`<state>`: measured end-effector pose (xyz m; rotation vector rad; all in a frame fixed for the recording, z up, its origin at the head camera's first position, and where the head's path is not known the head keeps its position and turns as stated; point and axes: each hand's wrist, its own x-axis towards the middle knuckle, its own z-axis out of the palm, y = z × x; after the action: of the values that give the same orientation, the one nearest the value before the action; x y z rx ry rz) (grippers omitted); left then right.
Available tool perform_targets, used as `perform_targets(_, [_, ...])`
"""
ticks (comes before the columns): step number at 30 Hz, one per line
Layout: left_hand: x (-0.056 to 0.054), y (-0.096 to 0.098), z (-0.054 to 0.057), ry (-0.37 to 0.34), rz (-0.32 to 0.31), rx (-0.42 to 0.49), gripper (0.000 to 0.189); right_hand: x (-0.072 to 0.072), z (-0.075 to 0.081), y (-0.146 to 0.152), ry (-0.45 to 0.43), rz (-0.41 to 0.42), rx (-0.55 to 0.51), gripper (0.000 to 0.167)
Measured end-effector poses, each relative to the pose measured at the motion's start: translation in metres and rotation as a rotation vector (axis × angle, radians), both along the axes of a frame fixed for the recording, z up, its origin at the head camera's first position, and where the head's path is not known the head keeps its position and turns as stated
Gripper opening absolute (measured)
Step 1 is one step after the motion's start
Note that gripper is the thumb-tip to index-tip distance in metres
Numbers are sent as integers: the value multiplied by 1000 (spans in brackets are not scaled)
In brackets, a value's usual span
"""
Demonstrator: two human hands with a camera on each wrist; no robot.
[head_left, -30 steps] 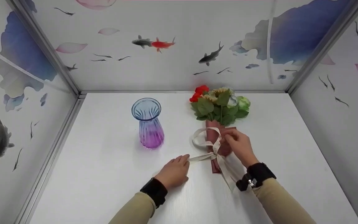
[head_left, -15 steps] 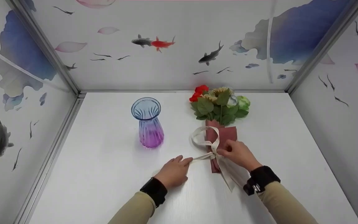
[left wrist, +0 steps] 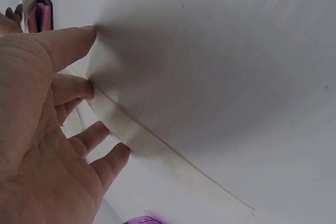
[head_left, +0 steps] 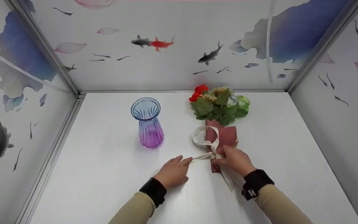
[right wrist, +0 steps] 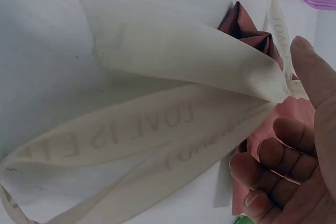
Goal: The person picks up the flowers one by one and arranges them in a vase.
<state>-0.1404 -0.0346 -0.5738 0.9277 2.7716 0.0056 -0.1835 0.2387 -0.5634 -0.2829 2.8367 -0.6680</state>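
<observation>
A bouquet of artificial-looking flowers (head_left: 217, 101) lies on the white table, its stems wrapped in dusty-red paper (head_left: 228, 134). Cream ribbon is tied round the wrap, with a loop standing at its upper left. My left hand (head_left: 172, 172) rests its fingertips on the ribbon tail (left wrist: 157, 153) left of the wrap, fingers spread. Over the knot (right wrist: 286, 92) is my right hand (head_left: 237, 160), thumb and fingers apart on either side of it, fingers loosely bent against the wrap. Long printed ribbon lengths (right wrist: 131, 129) trail beside that hand in the right wrist view.
A glass vase (head_left: 151, 127), blue at the top and purple below, stands upright left of the bouquet. White panels (head_left: 179, 62) printed with fish and petals enclose the table (head_left: 104, 186) at the back and both sides.
My right hand has come down from the flap of the paper wrap to the knot, and its fingers have spread. The left fingertips have shifted slightly right along the ribbon.
</observation>
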Motion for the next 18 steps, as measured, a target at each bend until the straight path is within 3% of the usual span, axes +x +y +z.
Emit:
perform_targets(7, [-2, 0, -3, 61, -8, 17, 54, 4, -13, -4, 19, -1, -37, 36])
perform_targets(15, [-6, 9, -3, 189, 40, 111, 35, 4, -19, -12, 32, 13, -51, 16])
perform_targets(18, [-9, 15, -4, 219, -18, 111, 41, 3, -20, -14, 63, 32, -35, 14])
